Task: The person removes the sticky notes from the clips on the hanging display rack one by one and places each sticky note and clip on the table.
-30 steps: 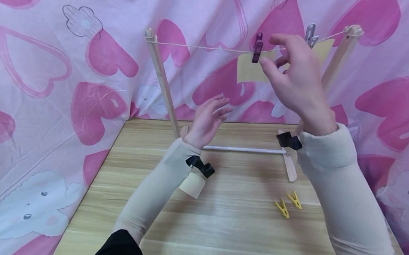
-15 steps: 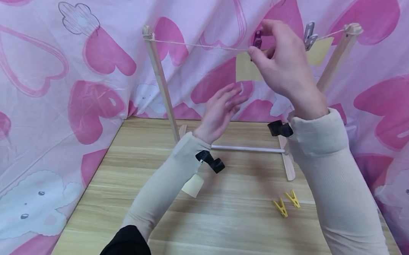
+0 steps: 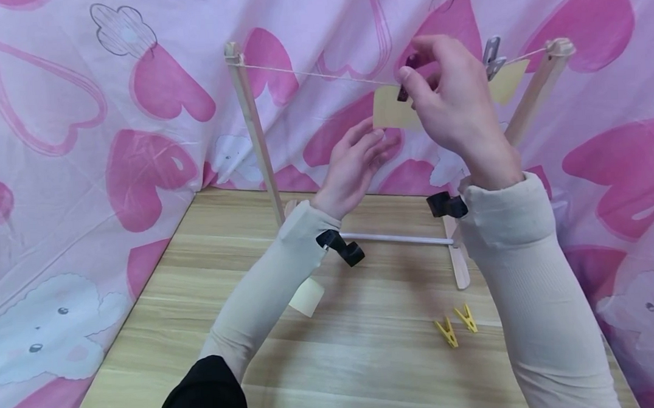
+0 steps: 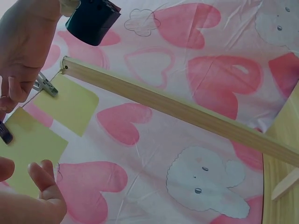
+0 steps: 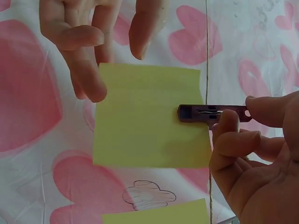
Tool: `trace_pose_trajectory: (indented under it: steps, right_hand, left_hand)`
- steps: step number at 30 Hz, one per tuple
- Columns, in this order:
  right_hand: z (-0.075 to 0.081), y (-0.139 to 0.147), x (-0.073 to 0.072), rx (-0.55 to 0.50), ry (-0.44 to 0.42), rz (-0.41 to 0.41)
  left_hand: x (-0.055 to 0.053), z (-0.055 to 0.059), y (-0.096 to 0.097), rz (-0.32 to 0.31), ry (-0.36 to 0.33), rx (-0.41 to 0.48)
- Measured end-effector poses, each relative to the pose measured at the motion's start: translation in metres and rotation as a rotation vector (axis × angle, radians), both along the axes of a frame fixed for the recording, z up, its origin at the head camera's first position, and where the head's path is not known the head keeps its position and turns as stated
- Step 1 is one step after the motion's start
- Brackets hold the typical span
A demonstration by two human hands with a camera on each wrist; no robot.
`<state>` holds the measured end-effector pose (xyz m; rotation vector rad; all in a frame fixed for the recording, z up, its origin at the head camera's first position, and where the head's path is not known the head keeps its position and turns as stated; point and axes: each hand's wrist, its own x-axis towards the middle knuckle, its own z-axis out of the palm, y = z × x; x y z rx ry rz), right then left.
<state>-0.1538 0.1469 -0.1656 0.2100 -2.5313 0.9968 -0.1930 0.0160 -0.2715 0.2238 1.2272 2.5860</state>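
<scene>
Right wrist view: peg (image 5: 198, 114) is pinched by right hand (image 5: 264, 172) atop note (image 5: 140, 126).
Left hand (image 3: 353, 166) is loosely spread below note; pegging seems in hand, clean release called for.

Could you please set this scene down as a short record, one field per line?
Right hand: pinches the purple clothespin
Left hand: fingers beside the lower edge of the nearer hung note; contact unclear
Purple clothespin: across the string, at that note's upper edge
String: runs between two wooden posts
Also hanging: second note, by a grey clip
On the table: two yellow clothespins; loose note, partly hidden by the left sleeve
</scene>
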Motion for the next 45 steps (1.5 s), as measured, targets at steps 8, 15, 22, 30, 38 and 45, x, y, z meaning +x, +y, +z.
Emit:
trace_pose_trajectory:
  steps: [8,15,22,30,38,45]
  right_hand:
    - [-0.002,0.004,-0.002,-0.021,0.006,0.004]
    - [-0.001,0.005,-0.002,0.008,0.016,-0.019]
    - [0.001,0.008,0.000,0.047,-0.001,-0.050]
    - [0.001,0.011,-0.002,-0.008,0.014,-0.086]
    - [0.001,0.010,-0.001,-0.023,0.066,-0.077]
    - [-0.001,0.009,-0.001,-0.067,0.125,-0.089]
  left_hand:
    - [-0.001,0.004,0.002,-0.027,0.040,-0.002]
    - [-0.001,0.006,0.004,0.002,0.051,-0.033]
    - [-0.002,0.005,0.004,0.023,0.050,-0.036]
    - [-0.003,0.004,0.004,0.033,0.057,-0.049]
    - [-0.002,0.004,0.003,0.034,0.063,-0.055]
    - [-0.002,0.002,0.002,0.035,0.066,-0.064]
